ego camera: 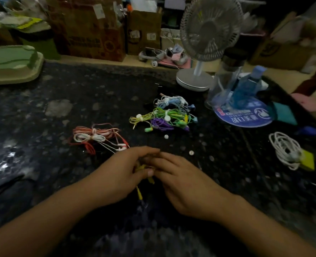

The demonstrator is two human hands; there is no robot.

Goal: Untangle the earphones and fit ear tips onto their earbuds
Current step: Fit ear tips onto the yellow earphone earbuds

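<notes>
two hands show — the left hand (120, 175) and the right hand (181, 180) — pinching one yellow earphone cable (140, 191) between them. on the dark speckled countertop (42, 112) lie three separate heaps of earphones: one red, pink and white bundle (96, 136), one green, purple and blue pile (166, 115), one coiled white set (286, 151). loose white ear tips (166, 136) number at least two, the second (191, 152) nearer the hands. one desk fan (209, 34), one blue bottle (249, 86) and two brown paper bags (90, 28) stand behind.
</notes>
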